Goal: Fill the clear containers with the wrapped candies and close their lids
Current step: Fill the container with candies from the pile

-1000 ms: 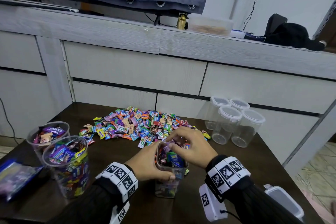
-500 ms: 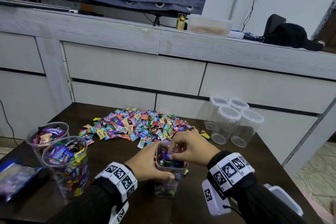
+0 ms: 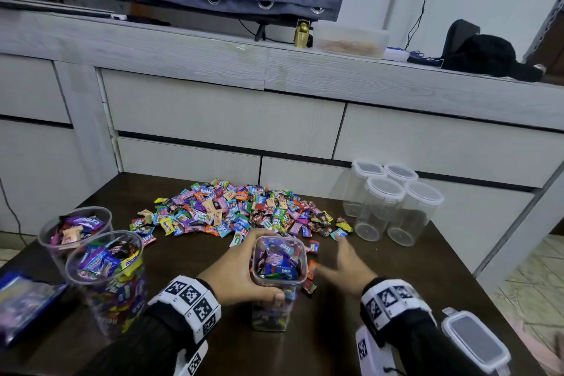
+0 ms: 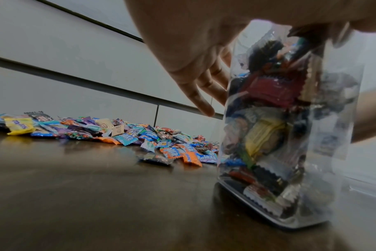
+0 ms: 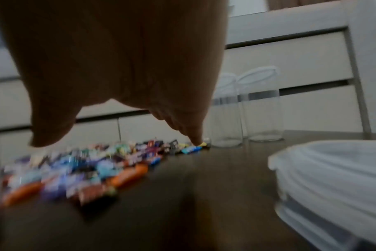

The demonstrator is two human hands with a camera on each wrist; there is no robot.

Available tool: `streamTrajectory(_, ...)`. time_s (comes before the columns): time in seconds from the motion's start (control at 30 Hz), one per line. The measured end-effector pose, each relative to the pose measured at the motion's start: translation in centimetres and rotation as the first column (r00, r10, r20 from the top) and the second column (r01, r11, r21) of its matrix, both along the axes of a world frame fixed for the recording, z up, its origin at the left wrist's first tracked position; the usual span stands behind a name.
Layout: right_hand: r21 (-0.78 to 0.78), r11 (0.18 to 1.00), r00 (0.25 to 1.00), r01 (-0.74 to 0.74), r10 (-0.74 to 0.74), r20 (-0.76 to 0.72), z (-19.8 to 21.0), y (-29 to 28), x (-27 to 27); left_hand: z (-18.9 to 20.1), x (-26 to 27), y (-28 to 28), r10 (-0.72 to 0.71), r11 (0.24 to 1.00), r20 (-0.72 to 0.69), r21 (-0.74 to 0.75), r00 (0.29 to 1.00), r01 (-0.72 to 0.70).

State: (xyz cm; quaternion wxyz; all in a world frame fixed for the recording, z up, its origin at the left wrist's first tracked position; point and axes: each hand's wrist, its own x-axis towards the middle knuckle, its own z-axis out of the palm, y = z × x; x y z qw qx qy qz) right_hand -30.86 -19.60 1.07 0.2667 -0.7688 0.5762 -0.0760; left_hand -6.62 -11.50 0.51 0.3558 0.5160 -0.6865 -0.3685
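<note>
We hold the square clear container point(image 3: 278, 272) upright on the dark table point(image 3: 381, 299), our left hand point(image 3: 241, 275) wrapped around its upper wall; it is open-topped and filled with wrapped candies nearly to the rim. Two round open containers point(image 3: 105, 268) at the left are also packed with candies. Four empty lidded containers point(image 3: 393, 201) stand at the far right, and one loose lid point(image 3: 476, 342) lies near our right wrist. The candy pile point(image 3: 241, 210) lies beyond the held container. Compared with half a second ago, our right hand point(image 3: 345, 268) has left the container mouth and now hovers to its right, fingers spread and relaxed, holding nothing.
</note>
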Motion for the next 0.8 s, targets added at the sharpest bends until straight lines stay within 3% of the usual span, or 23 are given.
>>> streamTrajectory(0.13,0.038,0.999,0.971,0.017,-0.008,-0.24,-5.5,0.0,1.1,0.0,0.4,-0.2,0.001,1.0,0.008,-0.016,1.0,-0.001)
streamTrajectory(0.33,0.047,0.996,0.916,-0.077,0.089,-0.392,-6.9,-1.7,4.7,-0.5,0.4,-0.2,-0.001,0.999,-0.012,-0.044,1.0,0.0)
streamTrajectory(0.47,0.042,0.987,0.923,-0.156,0.161,-0.349,-7.0,-3.9,6.9,-0.7,0.5,-0.4,-0.021,0.998,-0.008,-0.053,1.0,0.021)
streamTrajectory(0.57,-0.093,0.995,0.968,-0.043,0.018,-0.25,-7.5,-5.9,8.9,-0.8,0.6,-0.6,-0.026,0.997,-0.006,-0.068,1.0,0.025)
streamTrajectory(0.63,-0.105,0.994,0.97,-0.004,-0.022,-0.243,-8.2,-6.6,9.9,-0.8,0.7,-0.7,-0.029,0.997,-0.007,-0.069,1.0,0.028)
streamTrajectory(0.8,-0.018,0.99,0.925,-0.137,0.121,-0.361,-9.9,-7.5,10.5,-1.0,1.0,-0.9,-0.023,0.997,-0.037,-0.07,0.999,0.02)
